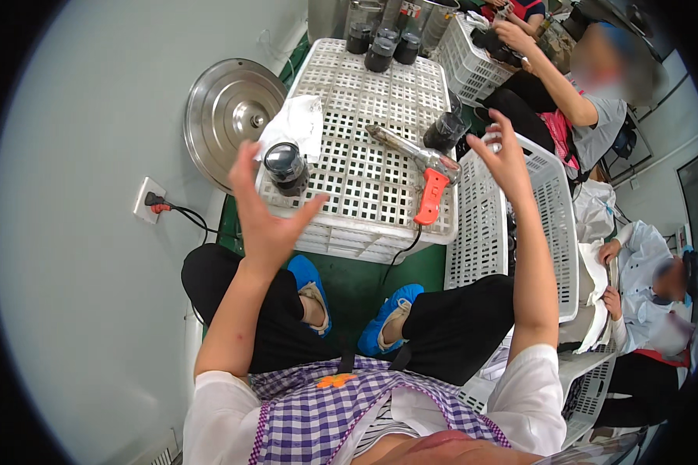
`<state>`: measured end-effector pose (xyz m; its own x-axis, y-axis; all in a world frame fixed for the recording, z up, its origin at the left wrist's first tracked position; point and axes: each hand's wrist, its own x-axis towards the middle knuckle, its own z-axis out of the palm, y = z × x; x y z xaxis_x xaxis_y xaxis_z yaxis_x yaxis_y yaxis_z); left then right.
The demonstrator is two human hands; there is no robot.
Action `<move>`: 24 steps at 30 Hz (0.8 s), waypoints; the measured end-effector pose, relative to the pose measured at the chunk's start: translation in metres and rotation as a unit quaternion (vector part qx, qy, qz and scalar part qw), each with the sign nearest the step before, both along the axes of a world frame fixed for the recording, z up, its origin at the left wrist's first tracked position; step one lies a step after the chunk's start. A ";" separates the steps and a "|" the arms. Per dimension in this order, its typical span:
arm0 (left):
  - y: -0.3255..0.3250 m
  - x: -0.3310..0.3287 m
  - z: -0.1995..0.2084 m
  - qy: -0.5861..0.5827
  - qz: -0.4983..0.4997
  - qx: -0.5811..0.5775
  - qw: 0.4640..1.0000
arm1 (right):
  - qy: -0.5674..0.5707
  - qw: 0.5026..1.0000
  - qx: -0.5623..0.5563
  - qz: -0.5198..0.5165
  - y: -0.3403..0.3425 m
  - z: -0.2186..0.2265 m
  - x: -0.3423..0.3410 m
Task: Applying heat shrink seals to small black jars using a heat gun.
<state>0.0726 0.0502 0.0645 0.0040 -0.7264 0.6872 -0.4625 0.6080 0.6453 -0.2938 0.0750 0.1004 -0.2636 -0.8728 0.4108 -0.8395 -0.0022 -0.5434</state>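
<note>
My left hand point(270, 232) is raised with thumb and fingers spread, near a jar point(287, 172) with a shiny dark lid. The jar stands at the near left of an overturned white plastic crate point(364, 167), beside a crumpled white sheet point(298, 128). On the right, my right hand point(506, 163) is lifted with fingers apart, close to a clear jar with dark contents point(444, 132) at the crate's right edge. A small whitish spot shows at its fingers, too small to name. Between the hands lies a heat gun point(433, 190) with an orange handle; neither hand touches it.
Several dark-filled jars point(380, 54) stand at the crate's far end. A round metal lid point(233, 120) leans on the left wall near a socket point(149, 200). A white basket point(547, 225) stands right. Co-workers point(585, 93) sit at right, and the heat gun's cord hangs down.
</note>
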 end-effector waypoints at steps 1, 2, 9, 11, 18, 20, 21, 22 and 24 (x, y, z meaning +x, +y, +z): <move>0.005 -0.007 0.008 -0.017 -0.110 -0.001 0.994 | 0.023 1.000 0.018 -0.008 -0.011 0.010 0.002; 0.005 -0.017 0.012 -0.030 -0.219 -0.007 0.975 | 0.026 0.999 0.019 -0.009 -0.026 0.011 -0.004; -0.009 -0.071 -0.049 -0.090 -0.370 0.039 0.924 | 0.197 0.937 0.284 -0.053 -0.090 -0.023 -0.015; -0.009 -0.069 -0.054 -0.103 -0.358 0.043 0.927 | 0.189 0.939 0.284 -0.039 -0.096 -0.032 -0.021; -0.008 -0.062 -0.078 -0.097 -0.362 0.130 0.918 | 0.125 0.967 0.222 -0.027 -0.101 -0.039 -0.026; -0.007 -0.062 -0.085 -0.098 -0.368 0.129 0.916 | 0.110 0.971 0.209 -0.032 -0.101 -0.040 -0.025; -0.004 -0.062 -0.088 -0.109 -0.365 0.125 0.916 | 0.110 0.971 0.210 -0.030 -0.100 -0.042 -0.024; -0.003 -0.061 -0.089 -0.119 -0.363 0.120 0.916 | 0.087 0.975 0.201 -0.039 -0.098 -0.040 -0.017; -0.003 -0.061 -0.089 -0.124 -0.367 0.125 0.914 | 0.064 0.978 0.192 -0.047 -0.094 -0.037 -0.011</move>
